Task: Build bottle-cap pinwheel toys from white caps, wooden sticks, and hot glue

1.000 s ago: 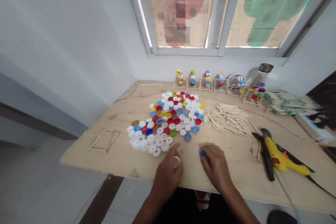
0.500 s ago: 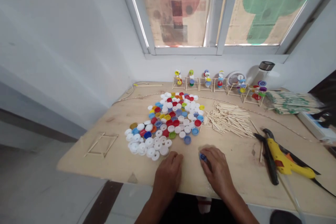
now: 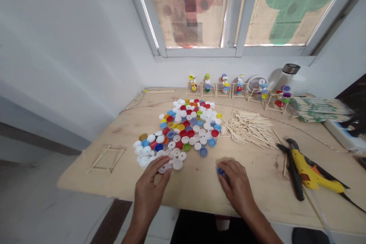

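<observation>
My right hand (image 3: 236, 185) rests on the wooden table (image 3: 197, 194), its fingers closed on a blue bottle cap (image 3: 220, 171). Most of that cap is hidden under the fingers. At the near edge of a heap of bottle caps (image 3: 191, 133), my left hand (image 3: 150, 187) reaches in with thumb and fingers apart. White caps with holes (image 3: 177, 164) lie right by its fingertips; whether it touches one I cannot tell. A single blue cap (image 3: 203, 152) sits at the heap's near right side.
Loose wooden sticks (image 3: 248, 127) are piled right of the caps. A yellow glue gun (image 3: 310, 173) and black-handled pliers (image 3: 294, 179) lie farther right. A stick frame (image 3: 107, 159) is at left. Several stick stands with caps (image 3: 207, 85) line the back, near a small fan (image 3: 254, 83) and a bottle (image 3: 287, 76).
My left hand has moved left and forward from the bare tabletop to the white caps, its fingers now spread. The right hand stays put with the blue cap. The view has shifted slightly.
</observation>
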